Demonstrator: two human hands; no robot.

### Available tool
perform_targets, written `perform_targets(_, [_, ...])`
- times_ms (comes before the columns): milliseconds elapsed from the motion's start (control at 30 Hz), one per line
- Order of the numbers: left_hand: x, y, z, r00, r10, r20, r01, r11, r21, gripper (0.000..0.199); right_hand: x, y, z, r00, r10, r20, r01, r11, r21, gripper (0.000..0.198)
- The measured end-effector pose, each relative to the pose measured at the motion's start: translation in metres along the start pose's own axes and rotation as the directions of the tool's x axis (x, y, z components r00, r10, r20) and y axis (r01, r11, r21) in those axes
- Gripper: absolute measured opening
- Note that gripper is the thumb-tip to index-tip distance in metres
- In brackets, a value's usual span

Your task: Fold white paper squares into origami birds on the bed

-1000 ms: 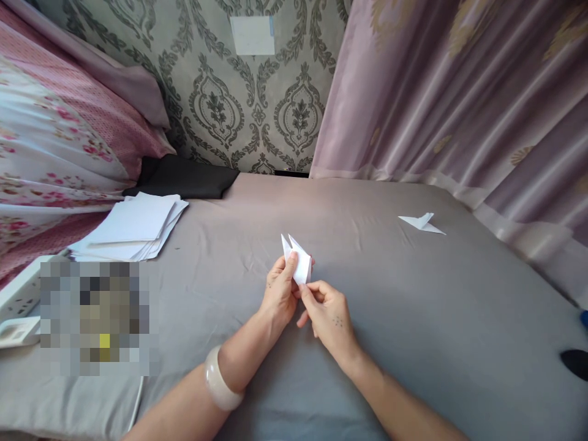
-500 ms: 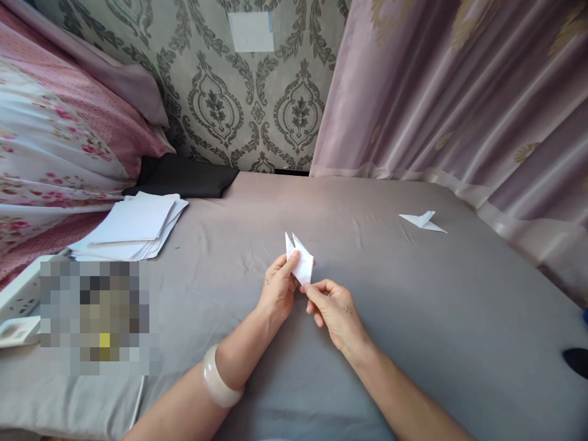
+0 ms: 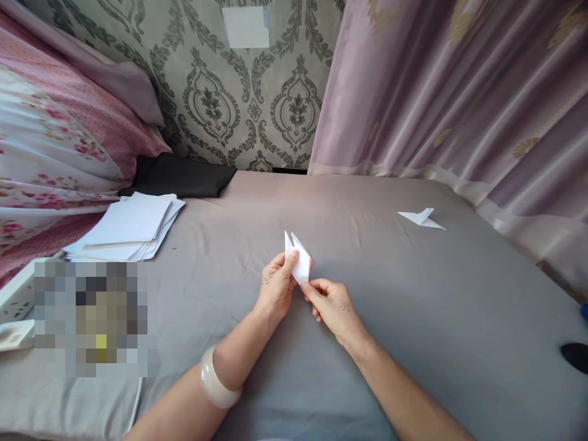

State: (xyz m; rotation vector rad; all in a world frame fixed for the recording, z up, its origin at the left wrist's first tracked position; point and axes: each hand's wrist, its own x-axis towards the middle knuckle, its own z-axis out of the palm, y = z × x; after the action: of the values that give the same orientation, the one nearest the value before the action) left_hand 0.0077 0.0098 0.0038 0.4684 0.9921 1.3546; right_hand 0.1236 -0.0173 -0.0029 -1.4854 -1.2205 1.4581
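Note:
A small piece of folded white paper (image 3: 301, 264) with two pointed tips at its top is held up over the middle of the grey sheet. My left hand (image 3: 275, 285) grips its left side, thumb flat across the front and fingers behind. At the bottom corner, my right hand (image 3: 331, 305) pinches the paper between thumb and index finger. A pale bangle (image 3: 218, 383) circles my left forearm. Off to the right lies a finished-looking folded paper bird (image 3: 422, 218) with spread wings.
A stack of white paper (image 3: 128, 223) lies at the left, before a folded black cloth (image 3: 181, 176). Closer on the left are a white power strip (image 3: 22, 291) and a blurred-out patch. Curtains (image 3: 441, 92) hang at the right, and a dark object (image 3: 574, 357) sits at the right edge.
The view has shifted very slightly. Both hands keep their hold on the folded paper, and the right fingers have closed in a little at its lower corner.

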Motion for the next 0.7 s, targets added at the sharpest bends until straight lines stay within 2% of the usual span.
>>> perform_targets(133, [-0.004,0.001,0.001,0.985,0.159,-0.072,-0.151,0.983,0.109,0.026,-0.002,0.001,0.004,0.991,-0.133,0.000,0.132,0.987,-0.087,0.026])
perform_targets(233, [-0.008,0.003,0.003,0.964,0.253,-0.084,-0.230,0.949,0.218,0.027,-0.007,-0.003,0.008,0.983,-0.181,0.040,0.184,0.977,-0.106,0.022])
perform_targets(333, [-0.009,0.005,0.005,0.947,0.317,-0.043,-0.291,0.910,0.297,0.026,-0.011,-0.009,0.006,0.982,-0.162,0.099,0.167,0.985,-0.034,0.017])
perform_targets(433, [-0.010,0.006,0.005,0.940,0.342,0.008,-0.324,0.883,0.339,0.027,-0.011,-0.013,-0.004,0.978,-0.101,0.180,0.095,0.995,0.041,0.014])
perform_targets(500, [-0.010,0.006,0.006,0.942,0.333,0.029,-0.322,0.880,0.350,0.028,-0.010,-0.014,-0.010,0.977,-0.071,0.200,0.054,0.995,0.089,0.021])
perform_targets(567, [-0.011,0.004,0.007,0.948,0.315,0.046,-0.310,0.881,0.357,0.028,-0.009,-0.013,-0.014,0.983,-0.061,0.173,0.046,0.994,0.095,0.037])
perform_targets(633, [-0.013,0.002,0.009,0.948,0.311,0.068,-0.314,0.877,0.364,0.027,-0.008,-0.013,-0.012,0.988,-0.067,0.142,0.065,0.998,0.019,0.048])
perform_targets(700, [-0.014,-0.002,0.011,0.938,0.335,0.087,-0.343,0.865,0.366,0.027,-0.008,-0.013,-0.008,0.988,-0.111,0.111,0.122,0.988,-0.098,0.049])
